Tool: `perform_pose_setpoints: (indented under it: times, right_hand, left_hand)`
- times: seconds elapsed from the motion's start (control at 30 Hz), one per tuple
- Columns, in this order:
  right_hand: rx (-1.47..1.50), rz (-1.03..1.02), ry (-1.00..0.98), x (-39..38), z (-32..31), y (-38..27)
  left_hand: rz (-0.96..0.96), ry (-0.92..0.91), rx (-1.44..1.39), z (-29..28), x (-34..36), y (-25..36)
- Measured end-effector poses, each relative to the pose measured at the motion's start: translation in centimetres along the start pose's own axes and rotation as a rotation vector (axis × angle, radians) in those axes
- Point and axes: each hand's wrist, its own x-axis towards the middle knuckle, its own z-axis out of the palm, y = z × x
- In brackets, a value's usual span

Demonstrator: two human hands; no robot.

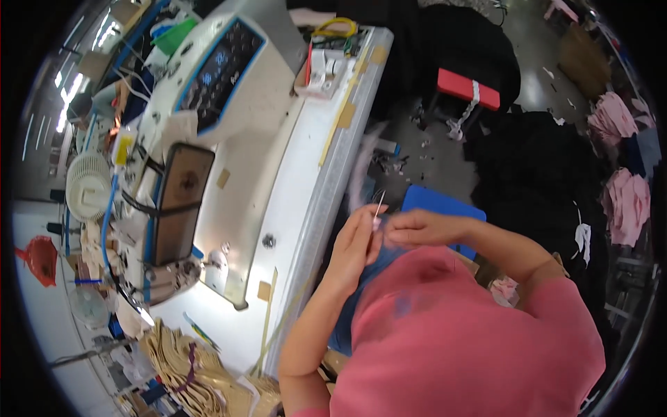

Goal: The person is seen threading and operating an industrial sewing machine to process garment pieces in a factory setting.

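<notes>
In front of my pink shirt, above my lap, my two hands are close together. My left hand (356, 243) is closed with its fingertips pinching a thin, pale stick-like piece (379, 203) that points upward. A small pinkish bit shows at its base; its kind is too small to make out. My right hand (427, 229) comes in from the right, its fingers curled toward the left fingertips. Those right fingertips are slightly blurred, and whatever lies between them is hidden. Both hands are beside the table edge, away from the white sewing machine (278, 76).
A phone (182, 201) is strapped to the machine. On the white table (292, 174) lie blue tweezers (201, 331), near a stack of beige fabric (184, 368). A blue seat (445, 201) is behind my hands, a red stool (467, 88) farther off. Black cloth (528, 160) and pink bundles (625, 205) lie right.
</notes>
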Motion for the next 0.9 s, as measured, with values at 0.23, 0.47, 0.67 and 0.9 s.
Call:
perform_pose_setpoints:
  times: [0.23,0.47,0.67,0.9]
  right_hand:
    - [0.695,0.166,1.703,-15.6,-14.1,18.2]
    - [0.007,-0.267,0.268,-1.0,0.6,0.9]
    - [0.284,0.211,0.859,-9.6,-11.0,12.4]
    - [0.153,-0.298,0.652,-4.0,-2.8,1.6]
  left_hand:
    - [0.047,0.216,0.045,-3.4,-1.9,1.5]
    - [0.026,-0.093,0.105,0.6,0.2,-1.9]
    - [0.135,0.197,0.088,-3.5,-1.7,1.1]
    - [0.079,-0.047,0.146,-0.1,-0.6,-1.4]
